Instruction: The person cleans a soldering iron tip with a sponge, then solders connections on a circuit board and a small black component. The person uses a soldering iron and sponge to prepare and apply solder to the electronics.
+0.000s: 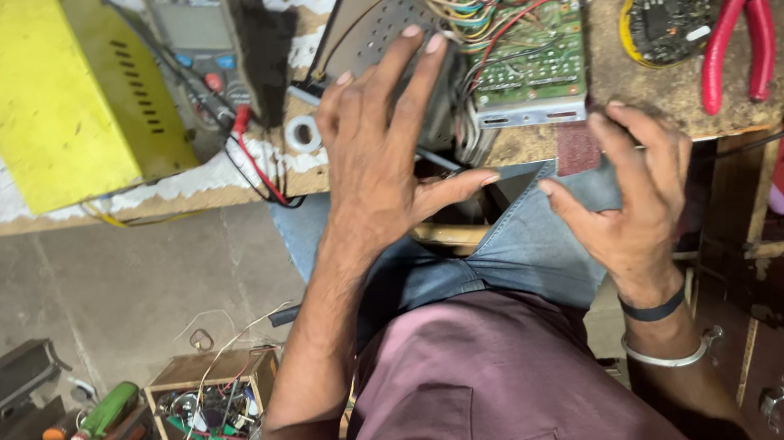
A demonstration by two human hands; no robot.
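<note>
Scarred and stained, a wooden workbench (pixel 640 107) runs across the far side of the scene, its near edge over a seated person's lap in blue jeans (pixel 526 243) and a mauve shirt (pixel 475 391). At far left a yellow metal box (pixel 62 92) with a row of vent slots lies tilted on a flaking white surface, and beside it a grey multimeter (pixel 201 33) trails red and black leads. Centre, an opened electronic unit (pixel 449 41) shows a green circuit board (pixel 530 40) with coloured wires; its long axis seems to run far to near, the grey connector edge facing the person. The left hand (pixel 383 151) reaches away from the body, fingers spread and laid on the unit's dark part, thumb out to the right, not closed on anything. The right hand (pixel 636 198) hovers open at the bench edge, palm turned left, fingers loosely curved, beside a small dark red pad (pixel 576 147). Further right lie red-handled pliers (pixel 740 28) and a round circuit board (pixel 668 14). A small white tape roll (pixel 303 134) sits left of the reaching hand.
</note>
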